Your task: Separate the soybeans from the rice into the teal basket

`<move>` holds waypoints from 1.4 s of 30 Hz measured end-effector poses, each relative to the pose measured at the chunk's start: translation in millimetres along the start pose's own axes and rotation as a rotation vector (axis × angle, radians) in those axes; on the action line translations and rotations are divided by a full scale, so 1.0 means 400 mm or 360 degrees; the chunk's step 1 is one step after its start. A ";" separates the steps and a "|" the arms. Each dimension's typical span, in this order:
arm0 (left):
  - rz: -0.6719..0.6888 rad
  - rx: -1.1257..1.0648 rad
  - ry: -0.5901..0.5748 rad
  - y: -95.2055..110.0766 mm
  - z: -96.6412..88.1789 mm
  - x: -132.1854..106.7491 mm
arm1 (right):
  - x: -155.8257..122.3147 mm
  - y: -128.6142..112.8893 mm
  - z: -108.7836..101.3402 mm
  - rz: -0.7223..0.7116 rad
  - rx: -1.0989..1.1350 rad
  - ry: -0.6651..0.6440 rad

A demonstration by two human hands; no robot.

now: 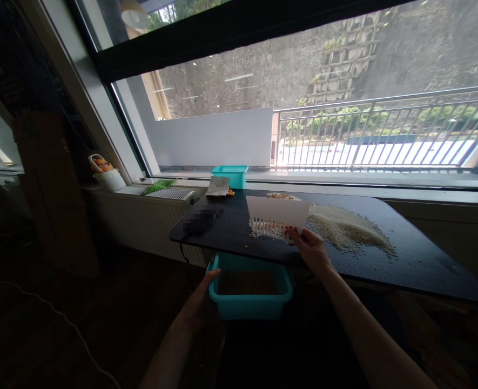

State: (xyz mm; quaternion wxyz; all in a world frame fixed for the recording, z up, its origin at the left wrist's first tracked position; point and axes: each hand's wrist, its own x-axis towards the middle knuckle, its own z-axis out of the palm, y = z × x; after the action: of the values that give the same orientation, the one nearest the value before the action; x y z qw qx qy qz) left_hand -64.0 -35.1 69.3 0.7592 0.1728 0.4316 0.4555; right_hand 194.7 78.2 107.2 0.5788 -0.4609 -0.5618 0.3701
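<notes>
The bin [250,309] is already holding brown grains [249,282], while a pale heap [344,227] is remaining on the table [409,229]. The left hand [200,300] is grasping the bin's left side; the right hand [312,251] is pinching the scraper [277,209], white and flat with a slotted edge, over the table.

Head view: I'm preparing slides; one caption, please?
Right hand holds a slotted white sheet over a dark table; left hand grips a turquoise tub of brown grains.

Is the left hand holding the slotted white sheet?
No: the right hand holds the slotted white sheet; the left hand grips the lower turquoise tub.
</notes>
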 end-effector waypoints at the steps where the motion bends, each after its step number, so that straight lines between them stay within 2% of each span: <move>1: -0.0004 0.0007 0.0000 0.000 -0.001 0.000 | 0.000 0.000 0.000 -0.0011 -0.0014 -0.0004; 8: 0.0012 0.0035 0.0038 -0.003 -0.009 0.005 | 0.005 0.019 0.001 -0.0063 -0.0141 -0.0036; 16: 0.0007 0.0054 0.0057 0.003 0.009 -0.005 | 0.003 0.011 0.000 0.0000 0.0031 -0.0037; 21: -0.0004 0.0044 0.0036 0.001 0.004 -0.005 | -0.006 0.003 0.007 -0.0026 0.0051 -0.0089; 25: -0.0005 0.0020 0.0052 0.000 -0.005 -0.003 | -0.043 -0.010 0.006 -0.0056 -0.0053 -0.0139; 31: 0.0014 0.0065 0.0075 -0.001 -0.005 -0.002 | -0.123 0.002 -0.039 -0.0213 -0.0311 0.0123; 35: 0.0020 0.0087 0.0080 -0.003 0.002 -0.002 | -0.162 0.001 -0.045 -0.0267 -0.0318 -0.0039; 38: 0.0030 0.0088 0.0075 -0.003 0.002 -0.002 | -0.159 -0.008 -0.034 -0.0293 -0.0348 -0.0062; 42: 0.0024 0.0138 0.0107 0.002 -0.011 -0.003 | -0.119 -0.019 -0.002 -0.0374 -0.0397 -0.0061</move>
State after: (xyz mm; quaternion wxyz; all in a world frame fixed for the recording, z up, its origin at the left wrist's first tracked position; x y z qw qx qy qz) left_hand -68.1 -36.2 68.0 0.7326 0.1934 0.4748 0.4477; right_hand 190.5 30.9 99.7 0.5456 -0.4531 -0.6644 0.2359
